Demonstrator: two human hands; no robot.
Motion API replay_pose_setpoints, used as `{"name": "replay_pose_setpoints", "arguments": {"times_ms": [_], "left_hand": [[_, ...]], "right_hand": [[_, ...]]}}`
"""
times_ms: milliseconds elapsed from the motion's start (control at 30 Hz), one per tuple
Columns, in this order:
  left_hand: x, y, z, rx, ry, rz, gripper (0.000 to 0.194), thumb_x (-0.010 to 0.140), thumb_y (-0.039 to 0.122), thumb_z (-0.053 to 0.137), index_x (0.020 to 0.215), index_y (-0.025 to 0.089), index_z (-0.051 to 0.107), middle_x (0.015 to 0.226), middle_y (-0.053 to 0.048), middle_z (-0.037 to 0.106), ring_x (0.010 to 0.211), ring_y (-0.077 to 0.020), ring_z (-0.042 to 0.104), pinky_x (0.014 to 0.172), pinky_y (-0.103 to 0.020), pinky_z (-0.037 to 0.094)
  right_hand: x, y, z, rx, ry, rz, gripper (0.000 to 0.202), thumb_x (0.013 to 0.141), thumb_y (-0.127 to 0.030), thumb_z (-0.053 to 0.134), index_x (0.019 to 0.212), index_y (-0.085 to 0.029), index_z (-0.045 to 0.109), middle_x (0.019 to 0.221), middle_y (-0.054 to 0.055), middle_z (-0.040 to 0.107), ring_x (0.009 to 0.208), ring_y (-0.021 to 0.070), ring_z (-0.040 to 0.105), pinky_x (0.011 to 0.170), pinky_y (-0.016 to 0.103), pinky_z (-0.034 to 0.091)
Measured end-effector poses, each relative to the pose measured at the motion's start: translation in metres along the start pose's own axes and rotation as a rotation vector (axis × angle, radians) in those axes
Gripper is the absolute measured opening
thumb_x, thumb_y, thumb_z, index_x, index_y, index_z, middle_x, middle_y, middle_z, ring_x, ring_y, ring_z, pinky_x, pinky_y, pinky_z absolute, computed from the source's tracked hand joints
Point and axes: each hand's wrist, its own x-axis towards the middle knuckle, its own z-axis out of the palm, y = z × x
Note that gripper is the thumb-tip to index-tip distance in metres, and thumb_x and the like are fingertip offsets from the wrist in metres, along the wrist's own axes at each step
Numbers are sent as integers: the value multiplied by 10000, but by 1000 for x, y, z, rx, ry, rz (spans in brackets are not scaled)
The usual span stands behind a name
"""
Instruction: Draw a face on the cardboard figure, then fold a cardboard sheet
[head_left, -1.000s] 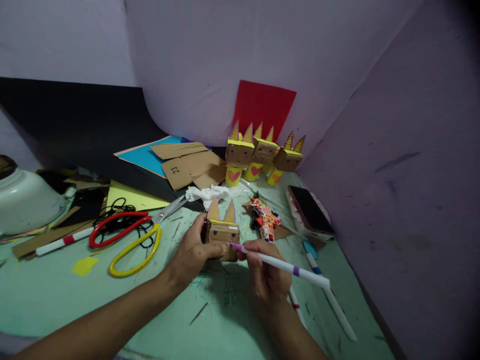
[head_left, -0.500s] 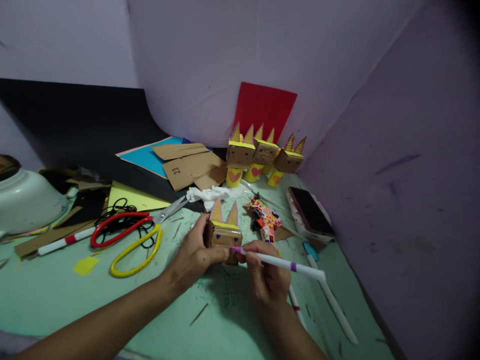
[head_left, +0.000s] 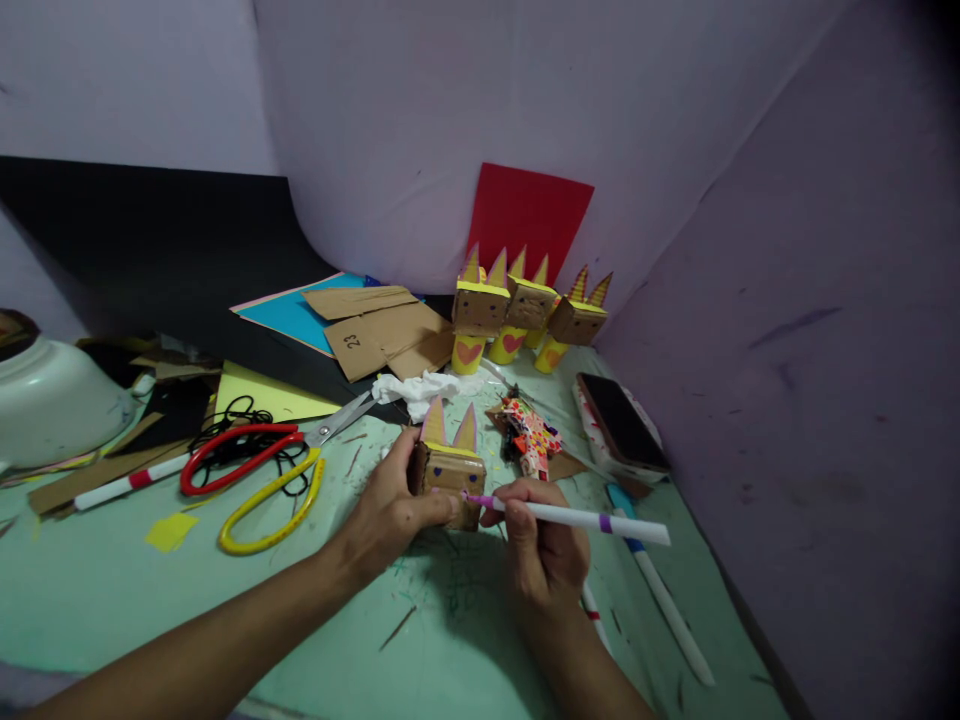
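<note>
My left hand (head_left: pixel 399 507) is closed around the left side of a small brown cardboard box figure (head_left: pixel 456 468). Two pointed yellow ears edged in pink rise from the figure's yellow top, and two dark dots mark its front. A white felt-tip marker (head_left: pixel 570 515) with a purple band is pinched in my right hand (head_left: pixel 541 545). Its purple tip touches or nearly touches the front of the box, below the dots, where a small purple mark shows. My left thumb covers the box's lower left part.
Scissors (head_left: pixel 262 470) with red and yellow handles lie left, by black cord and a yellow paper scrap (head_left: pixel 171 532). Similar eared figures (head_left: pixel 480 310) stand at the back before a red sheet (head_left: pixel 529 215). A phone (head_left: pixel 622 420) and a blue-banded marker (head_left: pixel 667 595) lie right.
My right hand has shifted slightly right, and the marker lies flatter, its back end swung right. A purple mark shows at its tip. The left hand holds the box nearly still.
</note>
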Motion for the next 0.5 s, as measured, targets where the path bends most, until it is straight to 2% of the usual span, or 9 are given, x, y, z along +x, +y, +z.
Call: {"name": "replay_pose_setpoints", "arguments": {"times_ms": [233,433,500], "left_hand": [[0,-2,0,0,2,-2,595,561,182,709,1114,166,489,988,-51,664,906,-241,621,761,-314,491],[1,-2,-1,-7,-8,-3,604,577,191,699,1142,170,488,1000,-48,664,924,-244,617,780,-319,486],[1,-2,-1,-7,-8,-2,602,571,189,700,1136,169,493,995,-50,665,922,-248,616,778,-320,484]], "right_hand": [[6,-4,0,-8,-66,-25,130,880,-113,500,867,-197,599,673,-6,611,547,119,579,483,218,443],[1,0,-2,-32,32,-25,108,914,-174,475,886,-207,575,675,-3,596,563,138,584,497,247,454],[1,0,-1,-35,19,-39,107,909,-163,483,906,-209,580,687,0,602,575,142,596,505,250,460]]}}
